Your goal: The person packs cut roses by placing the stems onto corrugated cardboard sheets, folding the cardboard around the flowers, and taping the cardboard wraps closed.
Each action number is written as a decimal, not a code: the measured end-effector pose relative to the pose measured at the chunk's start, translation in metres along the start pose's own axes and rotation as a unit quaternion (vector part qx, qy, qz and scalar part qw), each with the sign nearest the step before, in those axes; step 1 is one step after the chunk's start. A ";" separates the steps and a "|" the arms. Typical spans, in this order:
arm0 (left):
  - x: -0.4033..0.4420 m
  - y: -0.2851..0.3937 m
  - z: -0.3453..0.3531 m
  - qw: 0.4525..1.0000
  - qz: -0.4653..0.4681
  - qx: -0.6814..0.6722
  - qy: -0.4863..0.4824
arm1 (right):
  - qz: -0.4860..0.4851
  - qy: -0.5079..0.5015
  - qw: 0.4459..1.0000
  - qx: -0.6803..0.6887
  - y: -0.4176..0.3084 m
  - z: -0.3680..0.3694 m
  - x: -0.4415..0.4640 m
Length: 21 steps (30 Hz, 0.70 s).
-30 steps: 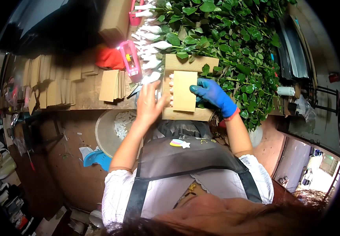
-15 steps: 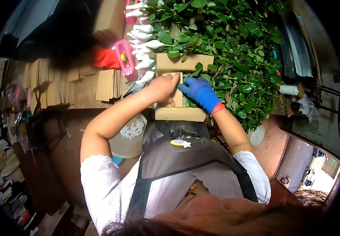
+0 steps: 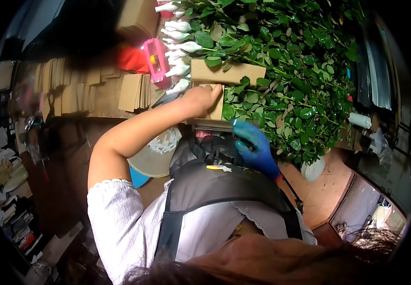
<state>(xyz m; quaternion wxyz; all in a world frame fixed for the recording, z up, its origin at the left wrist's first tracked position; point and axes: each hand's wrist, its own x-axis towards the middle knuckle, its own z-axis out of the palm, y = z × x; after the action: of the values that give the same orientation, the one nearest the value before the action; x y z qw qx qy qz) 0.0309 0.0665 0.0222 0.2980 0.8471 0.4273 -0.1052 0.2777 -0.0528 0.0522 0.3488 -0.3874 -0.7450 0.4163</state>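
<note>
My bare left hand (image 3: 202, 101) presses on a piece of brown cardboard (image 3: 217, 108) at the table's front edge, its fingers curled at the upper right corner. Behind it lies a ribbed cardboard flap (image 3: 228, 72) across green leafy rose stems (image 3: 286, 104). The front flap (image 3: 210, 124) shows almost edge-on. My right hand (image 3: 256, 146), in a blue glove, hovers in front of the table edge beside that flap, fingers apart and somewhat blurred. A small pale spot shows at its fingertip, too small to name. White-sleeved flower heads (image 3: 179, 70) line the left end of the stems.
A pink tape dispenser (image 3: 156, 63) stands left of the flower heads. Stacked cardboard pieces (image 3: 135, 92) lie farther left. Below the table edge is a bucket (image 3: 155, 154) with white pieces in it. A white roll (image 3: 360, 120) lies at the right.
My right hand has drawn back from the cardboard towards my body. The front flap has tilted from face-on to nearly edge-on. My left hand stays on the cardboard; the view has shifted slightly.
</note>
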 end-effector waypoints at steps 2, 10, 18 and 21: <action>0.001 0.000 -0.003 1.000 0.010 0.004 -0.004 | -0.031 0.075 0.977 -0.198 -0.025 0.005 0.037; 0.007 -0.015 0.001 0.999 0.039 0.013 0.013 | 0.029 -0.049 0.968 -0.246 0.042 0.007 0.089; -0.052 -0.001 0.003 0.919 0.249 0.110 0.286 | 0.262 -0.059 0.946 -0.179 0.086 0.022 0.088; -0.079 0.007 0.052 0.938 0.223 0.121 0.236 | 0.228 -0.048 0.953 -0.193 0.082 0.018 0.088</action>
<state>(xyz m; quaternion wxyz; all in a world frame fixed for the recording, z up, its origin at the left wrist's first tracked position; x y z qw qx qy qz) -0.0082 -0.0199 0.0183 0.1001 0.9507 0.2696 0.1160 0.2455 0.0464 -0.0110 0.1268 -0.5863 -0.7187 0.3515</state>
